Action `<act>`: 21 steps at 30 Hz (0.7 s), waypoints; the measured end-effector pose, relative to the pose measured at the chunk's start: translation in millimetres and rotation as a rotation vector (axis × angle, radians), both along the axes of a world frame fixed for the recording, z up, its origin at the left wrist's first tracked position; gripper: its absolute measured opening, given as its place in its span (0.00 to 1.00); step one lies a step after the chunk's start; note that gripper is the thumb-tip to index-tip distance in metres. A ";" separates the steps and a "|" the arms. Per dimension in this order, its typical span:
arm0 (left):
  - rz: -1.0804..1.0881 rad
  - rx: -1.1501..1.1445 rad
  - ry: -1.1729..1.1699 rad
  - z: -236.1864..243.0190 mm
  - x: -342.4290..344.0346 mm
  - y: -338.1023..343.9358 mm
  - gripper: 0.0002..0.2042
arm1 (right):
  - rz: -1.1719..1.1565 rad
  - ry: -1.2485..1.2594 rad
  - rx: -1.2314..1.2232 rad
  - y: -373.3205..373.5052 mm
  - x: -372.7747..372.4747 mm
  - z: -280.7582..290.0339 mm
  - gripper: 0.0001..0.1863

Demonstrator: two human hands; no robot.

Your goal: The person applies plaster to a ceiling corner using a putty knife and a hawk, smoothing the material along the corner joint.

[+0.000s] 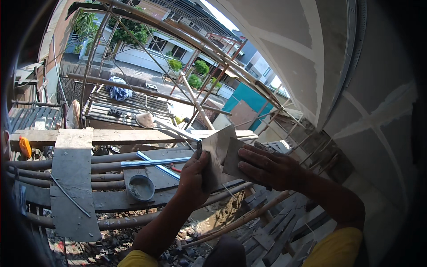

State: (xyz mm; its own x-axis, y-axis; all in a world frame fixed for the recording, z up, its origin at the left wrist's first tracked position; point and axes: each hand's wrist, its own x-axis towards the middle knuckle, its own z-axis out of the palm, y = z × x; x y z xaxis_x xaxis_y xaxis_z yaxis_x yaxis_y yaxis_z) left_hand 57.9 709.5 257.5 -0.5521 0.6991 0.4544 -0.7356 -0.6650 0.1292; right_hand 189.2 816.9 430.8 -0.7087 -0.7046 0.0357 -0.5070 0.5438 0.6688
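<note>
In front of my chest my left hand (194, 174) is closed on a broad flat metal plastering blade (217, 143), its thumb along the near face. My right hand (272, 166) grips a smaller rectangular scraper (232, 156), with fingers laid over its flat side. The scraper overlaps the broad blade's right part, and the two appear to touch. Both handles are mostly hidden. Below and left of my left hand, a round grey bucket (141, 188) with greyish material inside stands on the planks.
A wide board (71, 184) crosses the scaffold poles (109, 167) at left. Light metal strips (155, 162) lie crossed near the bucket. Rubble (129, 238) shows beneath through gaps. A conical hat (146, 119) rests beyond. A jointed panel wall (378, 120) rises at right.
</note>
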 end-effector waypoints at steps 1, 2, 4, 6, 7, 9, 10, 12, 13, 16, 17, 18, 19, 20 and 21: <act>0.012 -0.016 -0.016 -1.7 -2.6 -1.2 0.16 | -0.009 0.026 -0.018 17.4 -0.3 -7.4 0.22; 0.073 -0.083 0.013 -1.5 -4.3 -0.7 0.16 | -0.051 0.030 0.076 24.6 2.9 0.0 0.21; 0.172 -0.109 0.049 -8.4 -4.7 6.3 0.16 | -0.119 0.027 0.131 41.0 5.2 18.8 0.20; 0.235 -0.111 0.047 -3.8 -1.8 7.6 0.17 | -0.173 0.072 0.248 47.5 10.0 36.9 0.16; 0.292 -0.108 0.049 -1.7 -0.8 7.5 0.18 | -0.193 0.088 0.229 46.0 12.8 41.8 0.15; 0.436 -0.166 0.097 -1.5 1.8 7.8 0.16 | -0.183 0.128 0.209 25.0 16.7 43.0 0.15; 0.667 -0.269 0.204 -3.8 3.0 8.4 0.15 | -0.169 0.173 0.193 16.0 14.7 39.1 0.14; 0.978 -0.438 0.358 -1.3 8.2 7.1 0.14 | -0.168 0.128 0.146 2.1 10.9 20.4 0.15; 0.970 -0.437 0.361 0.5 11.5 6.5 0.14 | -0.165 0.102 0.158 -2.8 10.0 12.0 0.15; 1.044 -0.557 0.481 6.8 19.9 3.2 0.15 | -0.152 0.062 0.212 -5.5 7.3 -5.4 0.15; 1.036 -0.514 0.438 8.9 22.4 3.5 0.15 | -0.147 0.061 0.212 -3.4 7.7 -7.6 0.15; 1.027 -0.469 0.394 10.0 23.5 3.5 0.16 | -0.151 0.066 0.253 -1.1 8.4 -8.8 0.15; 1.033 -0.468 0.392 8.2 22.6 4.8 0.16 | -0.156 0.073 0.296 0.8 8.5 -8.3 0.15; 1.073 -0.502 0.405 4.5 21.4 7.5 0.16 | -0.156 0.076 0.299 1.9 9.5 -6.3 0.15; 1.114 -0.533 0.418 2.9 20.2 8.0 0.16 | -0.159 0.067 0.304 2.9 10.4 -3.0 0.16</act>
State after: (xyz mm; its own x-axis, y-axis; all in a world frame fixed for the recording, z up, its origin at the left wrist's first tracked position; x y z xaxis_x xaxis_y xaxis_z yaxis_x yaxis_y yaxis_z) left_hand 78.1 717.5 260.4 -0.8337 0.1064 0.5419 0.3339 -0.6843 0.6482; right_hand 199.7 819.7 427.9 -0.8134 -0.5715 -0.1085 -0.3814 0.3833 0.8412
